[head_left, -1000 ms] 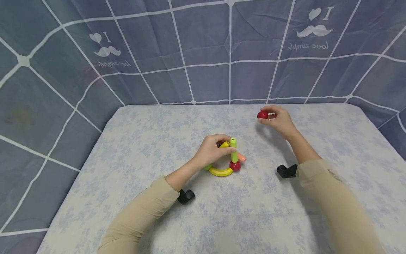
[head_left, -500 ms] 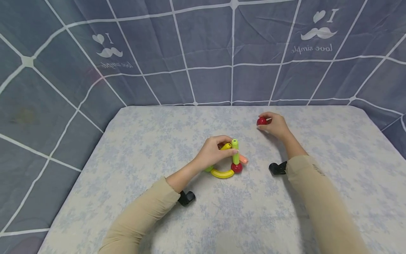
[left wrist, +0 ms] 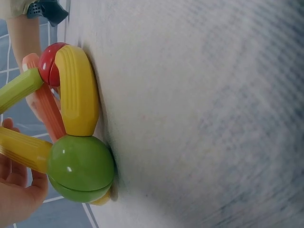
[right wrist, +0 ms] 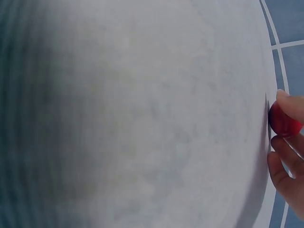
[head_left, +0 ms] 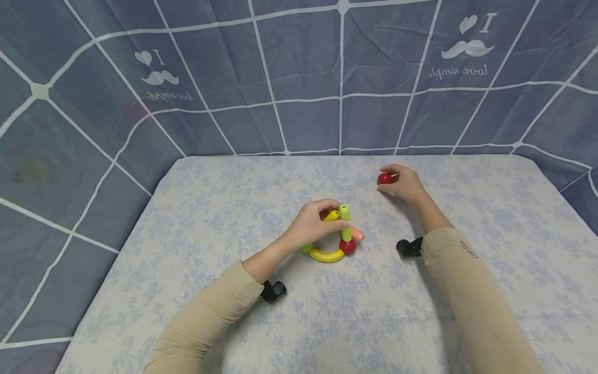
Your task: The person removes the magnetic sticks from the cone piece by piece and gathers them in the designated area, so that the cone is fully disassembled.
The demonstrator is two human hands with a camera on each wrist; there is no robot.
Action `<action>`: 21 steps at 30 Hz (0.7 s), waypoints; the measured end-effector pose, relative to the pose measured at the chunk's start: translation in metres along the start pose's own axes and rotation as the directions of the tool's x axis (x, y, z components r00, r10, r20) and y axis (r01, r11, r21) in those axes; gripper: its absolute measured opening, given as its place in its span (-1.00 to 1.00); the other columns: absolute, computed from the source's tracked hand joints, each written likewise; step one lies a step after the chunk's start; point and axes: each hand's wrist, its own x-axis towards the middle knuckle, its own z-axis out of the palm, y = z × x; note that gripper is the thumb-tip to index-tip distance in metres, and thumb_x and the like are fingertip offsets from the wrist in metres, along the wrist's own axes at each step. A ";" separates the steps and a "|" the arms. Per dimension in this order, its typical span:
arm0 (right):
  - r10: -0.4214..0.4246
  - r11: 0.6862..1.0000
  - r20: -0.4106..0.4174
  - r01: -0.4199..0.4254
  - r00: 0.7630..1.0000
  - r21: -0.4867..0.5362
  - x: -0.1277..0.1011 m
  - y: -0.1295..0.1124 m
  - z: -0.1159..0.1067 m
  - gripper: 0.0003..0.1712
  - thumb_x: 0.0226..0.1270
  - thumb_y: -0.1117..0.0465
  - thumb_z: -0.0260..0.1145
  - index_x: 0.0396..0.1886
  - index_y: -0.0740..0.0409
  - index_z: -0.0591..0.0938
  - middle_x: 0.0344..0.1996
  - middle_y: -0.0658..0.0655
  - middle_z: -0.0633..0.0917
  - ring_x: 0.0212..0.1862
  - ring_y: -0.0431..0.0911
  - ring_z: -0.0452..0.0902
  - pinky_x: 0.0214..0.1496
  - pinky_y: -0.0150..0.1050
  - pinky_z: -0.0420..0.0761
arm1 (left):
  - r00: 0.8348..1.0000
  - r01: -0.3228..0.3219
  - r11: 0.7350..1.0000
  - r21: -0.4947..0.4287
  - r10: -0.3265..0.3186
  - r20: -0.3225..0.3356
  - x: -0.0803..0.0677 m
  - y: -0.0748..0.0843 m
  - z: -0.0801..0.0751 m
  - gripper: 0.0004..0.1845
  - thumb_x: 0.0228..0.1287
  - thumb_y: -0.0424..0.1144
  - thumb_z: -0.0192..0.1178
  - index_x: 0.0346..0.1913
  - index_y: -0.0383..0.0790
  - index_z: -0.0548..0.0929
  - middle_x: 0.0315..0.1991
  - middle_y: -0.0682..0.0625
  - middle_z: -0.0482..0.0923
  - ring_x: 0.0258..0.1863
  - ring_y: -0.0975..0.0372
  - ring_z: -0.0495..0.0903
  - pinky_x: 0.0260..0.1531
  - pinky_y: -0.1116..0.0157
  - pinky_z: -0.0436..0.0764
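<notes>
My left hand (head_left: 315, 223) holds a toy building frame of rods and balls, its thumb and fingertips pinching the upright light green rod (head_left: 345, 223). That rod stands on a red ball (head_left: 348, 246), which joins a curved yellow rod (head_left: 326, 255). In the left wrist view, a green ball (left wrist: 80, 166) links the curved rod with a slanting straight yellow rod (left wrist: 23, 148), and a salmon rod (left wrist: 50, 110) lies behind. Further back on the right, my right hand (head_left: 405, 184) pinches a separate red ball (head_left: 384, 178) between thumb and fingers, close over the table.
A pale blue flowered cloth covers the table (head_left: 374, 311). Behind it and along the left hang blue-grey curtains (head_left: 308, 124) with white lines. Black wrist-camera mounts (head_left: 273, 291) stick out from both sleeves, low over the cloth.
My right hand has come down and slightly nearer with the separate red ball, then stays almost still. My left hand keeps its hold on the frame, which has barely moved.
</notes>
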 end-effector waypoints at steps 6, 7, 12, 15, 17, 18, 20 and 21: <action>-0.005 0.999 0.006 0.005 1.000 0.042 -0.004 0.002 -0.006 -0.41 0.14 0.31 0.38 0.18 0.33 0.43 0.06 0.37 0.48 0.05 0.21 0.44 -0.01 -0.02 0.47 | 1.000 0.006 1.000 0.026 -0.006 -0.001 -0.001 -0.003 -0.003 -0.61 0.12 -0.15 0.34 0.03 -0.14 0.61 -0.13 0.10 0.57 -0.20 0.26 0.48 -0.18 0.35 0.48; -0.007 0.999 0.006 0.007 1.000 0.049 -0.005 0.002 -0.007 -0.40 0.14 0.30 0.38 0.18 0.34 0.43 0.06 0.38 0.48 0.06 0.21 0.44 0.01 -0.01 0.46 | 1.000 0.005 1.000 0.030 -0.005 -0.005 -0.001 -0.004 -0.005 -0.61 0.12 -0.16 0.35 0.03 -0.14 0.61 -0.13 0.10 0.58 -0.20 0.26 0.48 -0.19 0.35 0.49; -0.021 0.999 0.000 0.021 1.000 0.050 -0.014 -0.001 -0.017 -0.38 0.16 0.24 0.38 0.21 0.30 0.41 0.12 0.36 0.44 0.14 0.21 0.36 0.05 0.07 0.42 | 1.000 0.001 0.998 0.056 0.000 -0.012 -0.007 -0.008 -0.016 -0.63 0.10 -0.21 0.36 0.00 -0.18 0.61 -0.15 0.05 0.59 -0.17 0.23 0.52 -0.16 0.33 0.52; -0.025 0.999 -0.014 0.026 1.000 0.046 -0.023 -0.004 -0.021 -0.37 0.18 0.19 0.37 0.23 0.25 0.41 0.16 0.31 0.43 0.18 0.18 0.31 0.08 0.11 0.38 | 1.000 0.024 0.997 0.070 -0.024 -0.007 -0.013 -0.012 -0.024 -0.61 0.09 -0.20 0.36 0.00 -0.21 0.60 -0.11 -0.03 0.59 -0.13 0.17 0.52 -0.13 0.28 0.52; -0.038 0.998 -0.025 0.039 0.999 0.055 -0.029 -0.008 -0.024 -0.38 0.18 0.17 0.37 0.22 0.23 0.42 0.16 0.29 0.44 0.18 0.16 0.31 0.08 0.11 0.37 | 0.999 0.049 0.995 0.086 -0.048 -0.010 -0.017 -0.017 -0.029 -0.59 0.09 -0.18 0.37 0.01 -0.21 0.60 -0.07 -0.05 0.58 -0.10 0.13 0.52 -0.13 0.25 0.52; -0.048 0.997 -0.030 0.050 0.998 0.062 -0.032 -0.010 -0.025 -0.38 0.17 0.17 0.38 0.21 0.24 0.43 0.15 0.29 0.44 0.17 0.16 0.32 0.08 0.10 0.37 | 0.998 0.059 0.993 0.099 -0.058 -0.013 -0.020 -0.019 -0.032 -0.58 0.09 -0.17 0.37 0.02 -0.22 0.60 -0.05 -0.06 0.58 -0.08 0.12 0.52 -0.13 0.24 0.52; -0.079 0.993 -0.026 0.081 0.997 0.081 -0.039 -0.015 -0.026 -0.39 0.16 0.20 0.39 0.20 0.25 0.45 0.13 0.28 0.47 0.14 0.14 0.34 0.06 0.05 0.38 | 0.998 0.066 0.989 0.130 -0.065 -0.015 -0.024 -0.023 -0.037 -0.56 0.08 -0.18 0.38 0.04 -0.25 0.59 -0.03 -0.08 0.57 -0.07 0.09 0.52 -0.13 0.22 0.53; -0.104 0.991 -0.019 0.105 0.994 0.087 -0.042 -0.018 -0.025 -0.40 0.15 0.21 0.39 0.19 0.26 0.45 0.12 0.29 0.48 0.12 0.13 0.35 0.04 0.01 0.40 | 0.998 0.068 0.986 0.150 -0.067 -0.015 -0.026 -0.026 -0.039 -0.55 0.07 -0.19 0.38 0.04 -0.25 0.59 -0.01 -0.07 0.57 -0.06 0.09 0.52 -0.13 0.22 0.53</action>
